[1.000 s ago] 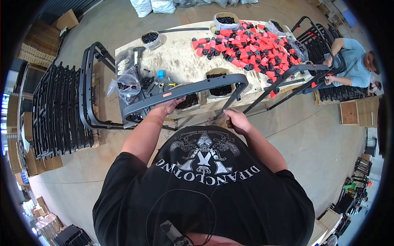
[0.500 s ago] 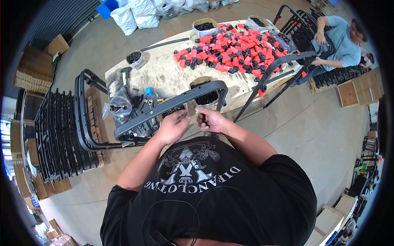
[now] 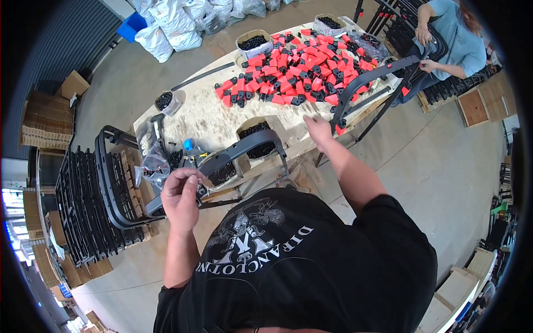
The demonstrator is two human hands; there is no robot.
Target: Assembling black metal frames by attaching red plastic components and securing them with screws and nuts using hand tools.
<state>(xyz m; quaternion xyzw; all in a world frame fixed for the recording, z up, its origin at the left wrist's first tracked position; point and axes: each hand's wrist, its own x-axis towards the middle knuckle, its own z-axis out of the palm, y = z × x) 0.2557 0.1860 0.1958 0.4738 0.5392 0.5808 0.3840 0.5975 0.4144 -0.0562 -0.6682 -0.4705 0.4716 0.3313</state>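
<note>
My left hand (image 3: 182,198) is over the near black tube frame (image 3: 239,149), with fingers curled in and thumb near the index finger. What its pinch holds, if anything, is hidden. The curved bar of this frame rises at the table's near edge, in front of two boxes of small black parts (image 3: 257,145) (image 3: 222,174). Stretched out to the right, my right hand (image 3: 320,132) is over the table edge, just left of a second black tube frame (image 3: 347,94). Its fingers point away from me and are partly hidden. Beyond it lies a big pile of red-and-black pieces (image 3: 300,64).
A co-worker in a light-blue shirt (image 3: 458,47) handles a frame at the right. Stacked black frames (image 3: 91,202) stand at the left. A hammer (image 3: 159,126), a plastic bag (image 3: 152,166) and a blue item (image 3: 189,145) lie on the wooden table (image 3: 205,119). White sacks (image 3: 175,28) line the back.
My hands have parted: the left has moved left along the frame, the right has reached forward and right. Small black pieces seen in my right hand before no longer show. The view has shifted.
</note>
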